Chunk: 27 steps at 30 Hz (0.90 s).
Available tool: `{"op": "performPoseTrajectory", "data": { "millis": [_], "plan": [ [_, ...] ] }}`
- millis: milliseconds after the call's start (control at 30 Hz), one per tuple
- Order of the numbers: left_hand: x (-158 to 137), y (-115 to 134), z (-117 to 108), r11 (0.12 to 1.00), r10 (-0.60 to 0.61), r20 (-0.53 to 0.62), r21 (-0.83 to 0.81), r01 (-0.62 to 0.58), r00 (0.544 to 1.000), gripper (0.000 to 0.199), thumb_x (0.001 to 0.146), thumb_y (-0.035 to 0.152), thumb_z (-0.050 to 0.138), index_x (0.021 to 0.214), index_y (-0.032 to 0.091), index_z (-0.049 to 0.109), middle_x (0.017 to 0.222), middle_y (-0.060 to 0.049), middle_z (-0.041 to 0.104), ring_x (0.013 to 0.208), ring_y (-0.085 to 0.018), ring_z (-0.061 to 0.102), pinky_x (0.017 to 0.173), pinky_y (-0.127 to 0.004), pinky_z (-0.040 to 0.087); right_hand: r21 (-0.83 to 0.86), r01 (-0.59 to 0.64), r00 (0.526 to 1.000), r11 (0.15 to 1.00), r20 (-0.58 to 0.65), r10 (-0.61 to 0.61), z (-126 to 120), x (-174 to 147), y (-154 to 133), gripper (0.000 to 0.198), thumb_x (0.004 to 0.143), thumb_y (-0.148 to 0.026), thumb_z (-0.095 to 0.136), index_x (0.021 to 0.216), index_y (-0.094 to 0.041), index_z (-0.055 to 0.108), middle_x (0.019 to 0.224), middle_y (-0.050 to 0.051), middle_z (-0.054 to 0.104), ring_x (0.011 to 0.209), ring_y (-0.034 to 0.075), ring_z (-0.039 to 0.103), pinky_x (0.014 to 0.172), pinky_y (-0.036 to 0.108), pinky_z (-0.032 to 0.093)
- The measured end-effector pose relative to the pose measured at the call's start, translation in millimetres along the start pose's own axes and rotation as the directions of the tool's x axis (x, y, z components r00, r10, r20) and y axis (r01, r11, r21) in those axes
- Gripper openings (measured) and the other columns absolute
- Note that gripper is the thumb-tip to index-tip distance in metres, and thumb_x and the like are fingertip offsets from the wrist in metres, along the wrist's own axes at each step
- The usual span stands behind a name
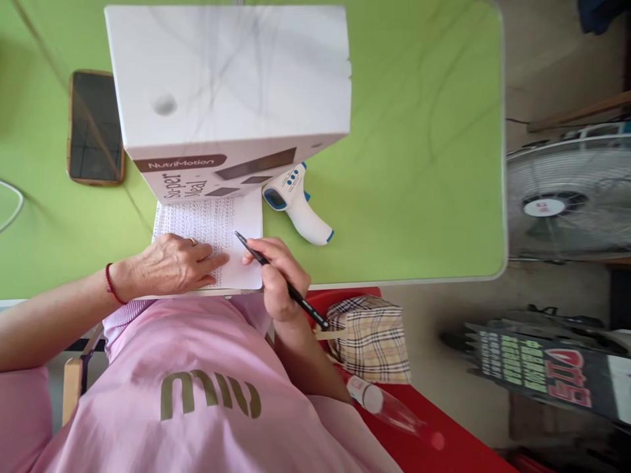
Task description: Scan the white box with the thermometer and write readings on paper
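Observation:
A notebook [249, 220] filled with rows of handwriting lies at the table's near edge, its far end covered by a white box. My left hand [180, 264] rests on the page with its fingers extended and a ring on one of them. In my right hand [282, 272] is a black pen [290, 289], gripped between thumb and fingers, its tip just over the right part of the page. The white box [231, 79], printed "NutriMotion Super Meal", stands directly beyond the notebook. Right of the page lies a white and blue infrared thermometer [302, 207].
The green table [419, 164] holds a phone [96, 128] at left and a white cable [17, 203]. Below its right edge, a checked bag [369, 338] and a clear bottle [394, 407] sit on a red surface [419, 447]. A fan [547, 207] stands farther right.

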<state>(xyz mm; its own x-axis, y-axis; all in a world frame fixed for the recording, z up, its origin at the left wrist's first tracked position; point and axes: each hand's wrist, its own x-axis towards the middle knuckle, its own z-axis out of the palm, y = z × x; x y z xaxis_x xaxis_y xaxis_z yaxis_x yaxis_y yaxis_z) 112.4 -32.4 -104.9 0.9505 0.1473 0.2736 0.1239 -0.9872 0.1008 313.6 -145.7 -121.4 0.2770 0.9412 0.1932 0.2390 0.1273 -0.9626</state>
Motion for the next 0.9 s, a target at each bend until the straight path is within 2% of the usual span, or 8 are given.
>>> {"op": "performPoseTrajectory", "data": {
  "millis": [100, 167, 267, 400, 633, 900],
  "plan": [
    [1, 0, 0, 1.000, 0.000, -0.020, 0.002, 0.000, 1.000, 0.029, 0.106, 0.029, 0.047, 0.121, 0.014, 0.066, 0.074, 0.000, 0.065, 0.051, -0.015, 0.058, 0.043, -0.032, 0.037, -0.107, -0.069, 0.998, 0.992, -0.021, 0.067, 3, 1, -1, 0.009, 0.086, -0.029, 0.066, 0.094, -0.025, 0.070, 0.076, -0.002, 0.066, 0.057, 0.011, 0.054, 0.055, 0.028, 0.047],
    [1, 0, -1, 1.000, 0.004, -0.032, -0.001, -0.004, 0.999, 0.029, 0.106, 0.029, 0.046, 0.120, 0.014, 0.066, 0.073, 0.001, 0.065, 0.050, -0.014, 0.057, 0.043, -0.032, 0.037, -0.167, -0.059, 0.997, 0.984, -0.054, 0.050, 5, 1, 2, 0.005, 0.083, -0.022, 0.066, 0.087, -0.024, 0.067, 0.068, -0.005, 0.062, 0.050, 0.009, 0.048, 0.049, 0.025, 0.042],
    [2, 0, -1, 1.000, 0.010, -0.030, -0.004, -0.010, 0.999, 0.029, 0.106, 0.029, 0.045, 0.121, 0.013, 0.065, 0.073, 0.001, 0.065, 0.050, -0.014, 0.056, 0.044, -0.031, 0.037, -0.233, 0.060, 0.995, 0.971, -0.067, -0.077, 7, 1, 7, 0.004, 0.083, -0.021, 0.066, 0.085, -0.024, 0.064, 0.065, -0.006, 0.062, 0.050, 0.010, 0.051, 0.050, 0.023, 0.044],
    [3, 0, -2, 1.000, 0.007, -0.020, -0.003, -0.007, 1.000, 0.028, 0.106, 0.027, 0.046, 0.120, 0.013, 0.066, 0.073, 0.001, 0.065, 0.051, -0.014, 0.057, 0.044, -0.031, 0.036, -0.317, 0.211, 0.975, 0.924, 0.000, -0.223, 9, 2, 10, 0.006, 0.089, -0.020, 0.062, 0.085, -0.025, 0.062, 0.067, -0.005, 0.064, 0.054, 0.010, 0.056, 0.054, 0.023, 0.048],
    [5, 0, -3, 1.000, 0.003, -0.023, 0.007, -0.003, 1.000, 0.028, 0.106, 0.028, 0.044, 0.111, 0.014, 0.068, 0.070, 0.002, 0.063, 0.049, -0.014, 0.055, 0.044, -0.031, 0.034, -0.361, 0.236, 0.970, 0.902, 0.024, -0.244, 11, 3, 7, 0.010, 0.094, -0.022, 0.059, 0.085, -0.025, 0.063, 0.063, -0.006, 0.060, 0.052, 0.010, 0.055, 0.054, 0.023, 0.048],
    [4, 0, -3, 1.000, -0.002, 0.010, -0.003, 0.002, 1.000, 0.026, 0.105, 0.028, 0.045, 0.110, 0.015, 0.067, 0.072, 0.002, 0.063, 0.049, -0.013, 0.054, 0.044, -0.030, 0.034, -0.387, 0.265, 0.962, 0.883, 0.043, -0.270, 12, 5, 6, 0.011, 0.092, -0.017, 0.061, 0.085, -0.025, 0.062, 0.063, -0.006, 0.061, 0.053, 0.010, 0.056, 0.056, 0.022, 0.048]
  ]
}}
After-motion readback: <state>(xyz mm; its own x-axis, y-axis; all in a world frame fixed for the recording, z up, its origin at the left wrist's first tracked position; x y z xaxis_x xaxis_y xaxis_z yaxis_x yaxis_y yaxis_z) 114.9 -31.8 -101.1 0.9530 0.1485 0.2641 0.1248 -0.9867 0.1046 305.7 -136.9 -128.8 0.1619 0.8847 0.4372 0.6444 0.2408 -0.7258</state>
